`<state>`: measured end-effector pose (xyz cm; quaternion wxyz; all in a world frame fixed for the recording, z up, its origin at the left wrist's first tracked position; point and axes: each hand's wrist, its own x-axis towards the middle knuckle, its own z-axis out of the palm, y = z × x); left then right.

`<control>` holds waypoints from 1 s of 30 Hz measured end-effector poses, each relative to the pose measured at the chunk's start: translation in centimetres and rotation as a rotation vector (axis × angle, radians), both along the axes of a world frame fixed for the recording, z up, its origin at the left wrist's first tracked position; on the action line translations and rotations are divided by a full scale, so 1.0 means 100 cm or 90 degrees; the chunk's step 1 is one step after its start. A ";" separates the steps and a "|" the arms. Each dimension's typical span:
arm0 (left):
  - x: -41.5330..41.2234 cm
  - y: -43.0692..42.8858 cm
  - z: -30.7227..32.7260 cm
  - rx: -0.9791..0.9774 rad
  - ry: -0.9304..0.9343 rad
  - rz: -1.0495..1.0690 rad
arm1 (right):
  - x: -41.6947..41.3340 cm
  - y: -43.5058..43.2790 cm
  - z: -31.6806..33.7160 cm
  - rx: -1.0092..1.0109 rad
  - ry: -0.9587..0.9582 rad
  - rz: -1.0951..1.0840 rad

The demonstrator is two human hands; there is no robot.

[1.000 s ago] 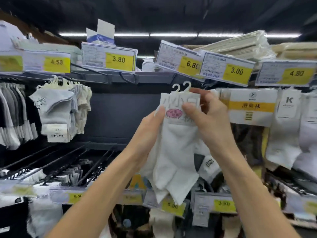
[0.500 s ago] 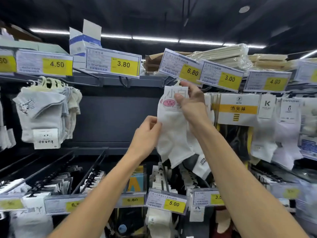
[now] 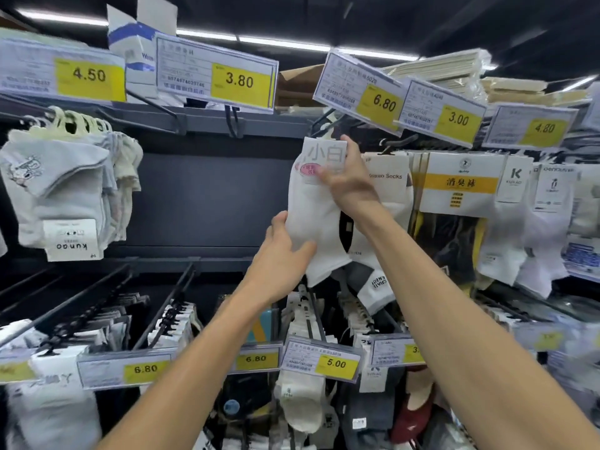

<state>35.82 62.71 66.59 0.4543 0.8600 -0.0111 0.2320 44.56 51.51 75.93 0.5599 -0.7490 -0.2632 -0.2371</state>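
- Hands both on one pair of white socks (image 3: 311,219), held up in front of the sock rack.
- Right hand (image 3: 347,183) up top, fingers curled over the socks' card header (image 3: 324,152), pinching it; the thumb lies by a pink sticker (image 3: 306,169).
- Left hand (image 3: 285,254) lower down, gripping the foot part of the socks, thumb on the front, fingers behind the fabric.
- Socks hang upright between the two hands, toes down; the top of the card reaches just under the 6.80 price tag (image 3: 360,92). Cannot tell if the hook is on a peg, as the tag hides it.
- Just right of the socks, behind the right wrist: a cream pack (image 3: 388,183) printed "Socks", then a pack with a yellow band (image 3: 461,183).
- Dark back panel (image 3: 211,196) to the left of the socks, with a grey shelf rail (image 3: 259,123) above it.
- Far left: a bunch of grey socks (image 3: 61,196) on pale hooks.
- Up top: a 3.80 tag (image 3: 216,76) clipped on the rail.
- Below the hands: a 5.00 tag (image 3: 321,362) and black pegs (image 3: 97,306) with more packs.
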 end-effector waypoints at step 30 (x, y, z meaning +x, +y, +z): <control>-0.255 -0.649 -0.501 0.376 0.571 -0.768 | -0.507 -0.613 -0.602 0.158 0.871 -0.649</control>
